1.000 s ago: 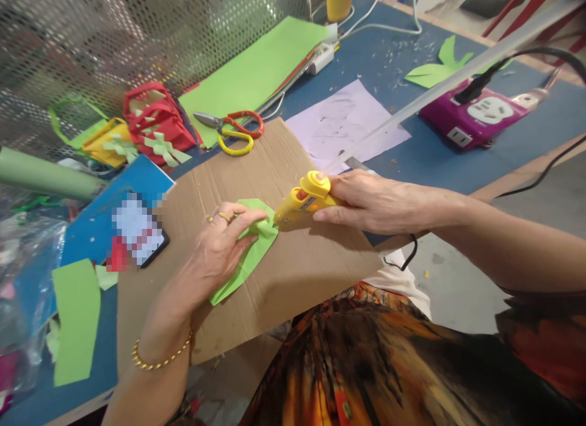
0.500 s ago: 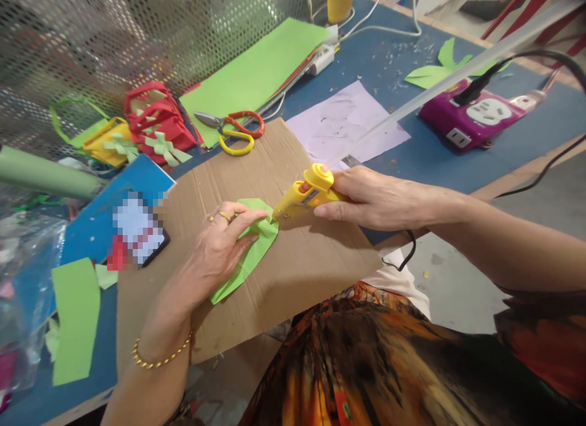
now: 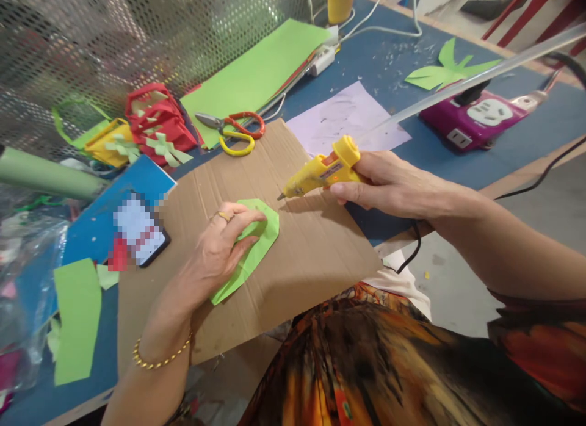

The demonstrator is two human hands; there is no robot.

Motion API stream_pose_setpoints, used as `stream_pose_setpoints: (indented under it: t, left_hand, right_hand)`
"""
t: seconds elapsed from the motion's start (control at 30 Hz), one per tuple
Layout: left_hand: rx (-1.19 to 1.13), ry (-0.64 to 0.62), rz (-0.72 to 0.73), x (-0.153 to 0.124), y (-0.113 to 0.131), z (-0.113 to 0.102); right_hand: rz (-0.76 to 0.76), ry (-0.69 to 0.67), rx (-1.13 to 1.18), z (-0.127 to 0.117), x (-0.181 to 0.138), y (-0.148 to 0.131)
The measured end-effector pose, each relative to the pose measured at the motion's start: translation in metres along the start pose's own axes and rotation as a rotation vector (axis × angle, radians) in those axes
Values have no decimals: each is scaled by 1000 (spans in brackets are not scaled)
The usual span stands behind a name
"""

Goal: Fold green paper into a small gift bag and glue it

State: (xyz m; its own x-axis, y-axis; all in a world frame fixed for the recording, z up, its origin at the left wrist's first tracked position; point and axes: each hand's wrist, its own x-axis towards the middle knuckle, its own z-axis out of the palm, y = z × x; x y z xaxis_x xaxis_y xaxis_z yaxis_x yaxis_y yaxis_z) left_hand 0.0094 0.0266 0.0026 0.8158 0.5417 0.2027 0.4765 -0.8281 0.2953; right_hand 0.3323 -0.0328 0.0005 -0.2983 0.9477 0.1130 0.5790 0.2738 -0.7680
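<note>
My right hand (image 3: 389, 185) grips a yellow hot glue gun (image 3: 315, 174) with a long clear glue stick (image 3: 439, 95) sticking out of its back. Its nozzle points left and down, a short way off the green paper piece (image 3: 263, 240). That piece, folded with angled edges, lies on a sheet of brown cardboard (image 3: 320, 243). Over the paper's left side my left hand (image 3: 224, 243) is curled, thumb and fingers closed on it and holding it down; part of the paper is hidden beneath the palm.
Scissors (image 3: 238, 144) lie at the cardboard's far edge. A phone (image 3: 158, 246) rests at its left. Beyond are red paper bags (image 3: 158, 121), green sheets (image 3: 260, 66) and lilac paper (image 3: 352, 118). A purple power strip (image 3: 462, 118) and cut green leaves (image 3: 439, 75) sit to the right.
My right hand has drawn the glue gun up and to the right, so its nozzle has left the paper's edge. My left hand has stayed nearly still on the paper.
</note>
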Motion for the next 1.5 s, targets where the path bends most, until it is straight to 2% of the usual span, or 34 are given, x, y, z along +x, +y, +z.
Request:
stream_pose_setpoints:
  t: [0.37,0.53,0.83,1.0,1.17,1.33,1.5]
  left_hand:
    - [4,-27,-12,-1,-1,3]
    - [73,0,4,-3,-3,6]
    - [136,-28,33,-2,-4,4]
    - [199,-66,102,-1,-4,0]
    - [245,-75,144,0,-5,-2]
    - [161,-49,99,-1,1,0]
    - [172,-59,141,-1,0,-4]
  right_hand:
    - [41,-10,15,1,1,0]
    - [63,-24,4,1,0,3]
    - [73,-31,0,2,0,3]
    - [69,0,29,2,0,2]
    - [128,0,33,2,0,2]
    - [100,24,106,3,1,0]
    - [89,30,144,4,1,1]
